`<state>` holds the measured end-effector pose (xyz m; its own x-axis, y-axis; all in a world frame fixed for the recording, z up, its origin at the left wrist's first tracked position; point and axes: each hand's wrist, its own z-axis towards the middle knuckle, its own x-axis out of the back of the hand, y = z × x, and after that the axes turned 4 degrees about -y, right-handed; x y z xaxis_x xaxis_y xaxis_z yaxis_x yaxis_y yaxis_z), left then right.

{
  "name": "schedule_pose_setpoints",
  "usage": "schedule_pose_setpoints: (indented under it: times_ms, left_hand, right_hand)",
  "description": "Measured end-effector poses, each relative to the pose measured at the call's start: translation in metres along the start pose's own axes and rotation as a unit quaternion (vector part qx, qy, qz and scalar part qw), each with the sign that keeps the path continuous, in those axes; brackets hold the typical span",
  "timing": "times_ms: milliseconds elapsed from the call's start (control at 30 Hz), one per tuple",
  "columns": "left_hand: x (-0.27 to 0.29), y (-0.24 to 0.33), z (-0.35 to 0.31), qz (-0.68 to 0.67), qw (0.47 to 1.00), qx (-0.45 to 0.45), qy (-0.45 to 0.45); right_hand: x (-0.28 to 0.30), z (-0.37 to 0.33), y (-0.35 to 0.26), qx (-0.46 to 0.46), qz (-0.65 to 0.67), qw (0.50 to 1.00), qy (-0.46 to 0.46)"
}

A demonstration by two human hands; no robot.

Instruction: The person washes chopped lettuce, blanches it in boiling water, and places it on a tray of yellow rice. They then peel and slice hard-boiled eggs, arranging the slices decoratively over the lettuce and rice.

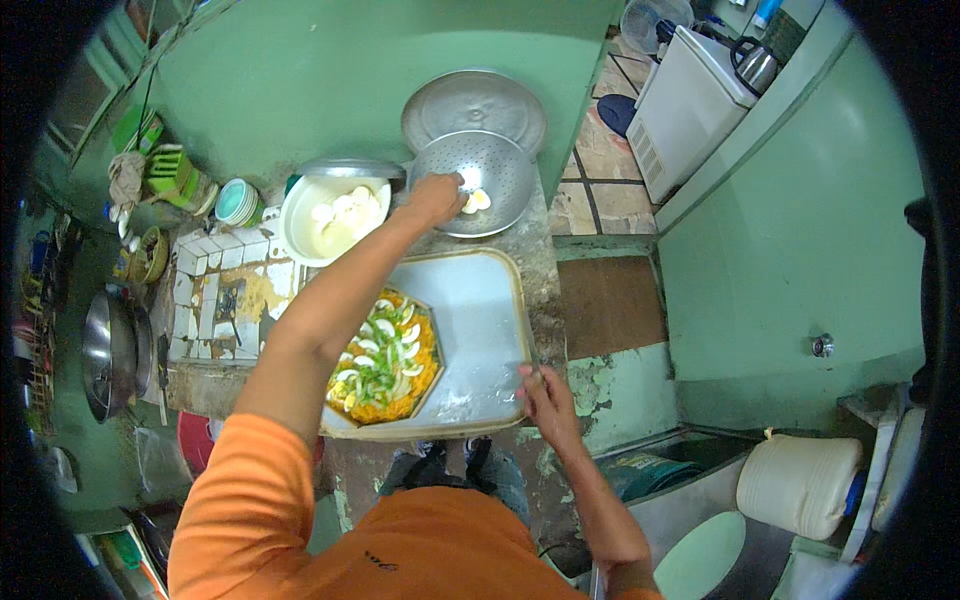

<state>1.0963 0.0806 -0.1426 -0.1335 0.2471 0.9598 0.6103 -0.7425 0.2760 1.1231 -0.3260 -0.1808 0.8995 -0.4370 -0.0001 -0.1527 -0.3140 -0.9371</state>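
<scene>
My left hand reaches into a perforated metal colander, its fingers curled down beside pieces of boiled egg. A white patch shows at its fingertips; whether it is egg or glare is unclear. My right hand is closed at the right rim of a large pale tray, around something thin and dark that I cannot make out. On the tray's left side lies an octagonal platter of orange-yellow food, topped with egg slices and chopped greens. My left forearm covers part of the tray.
Left of the colander stands a white pot with pale pieces inside and a metal lid behind. A round metal lid leans on the green wall. Stacked bowls and a tiled counter section are further left.
</scene>
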Motion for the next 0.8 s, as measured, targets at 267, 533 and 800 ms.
schedule_pose_setpoints:
  times_ms: [267,533,800]
  left_hand:
    - [-0.07,-0.006,0.07,0.002,0.991,0.091,-0.1]
    - [-0.084,-0.009,0.072,-0.103,0.994,0.007,-0.045]
    - [-0.05,0.017,0.045,-0.259,0.96,-0.054,0.094]
  right_hand:
    - [0.025,-0.041,0.034,-0.054,0.092,0.993,0.052]
    - [0.01,-0.039,0.023,-0.094,0.15,0.98,0.09]
    - [-0.041,-0.039,0.005,-0.052,0.101,0.984,0.135]
